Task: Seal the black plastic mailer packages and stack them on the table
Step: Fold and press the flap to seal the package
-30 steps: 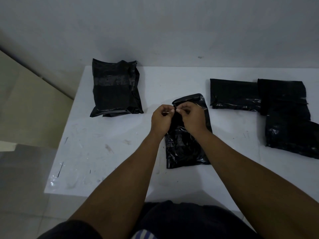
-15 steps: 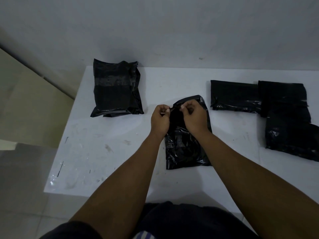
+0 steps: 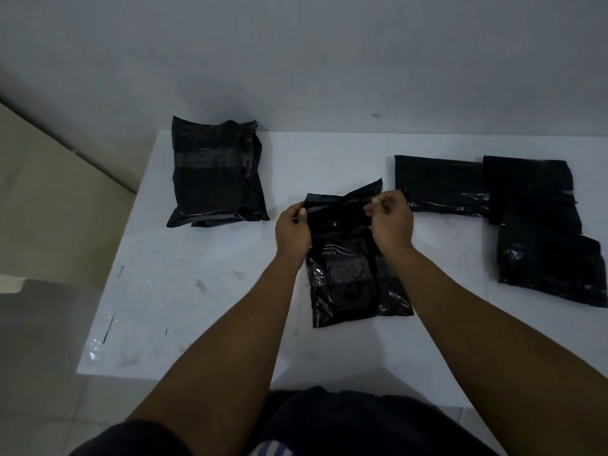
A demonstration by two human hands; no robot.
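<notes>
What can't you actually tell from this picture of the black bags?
- Head view: contents of the middle mailer; its opaque plastic hides them.
- Its flap corners, under the left hand and right hand pinching them.
- Count of the right pile: black on black, cut by the right edge.
- Count of the left stack: dim, seen from above.

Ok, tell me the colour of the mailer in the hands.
Glossy black: the mailer shows best in the head view.

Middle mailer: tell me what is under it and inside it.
The middle mailer lies on the white table; only tabletop shows around its edges. Its black plastic hides the contents. The left hand and right hand pinch its flap.
</notes>
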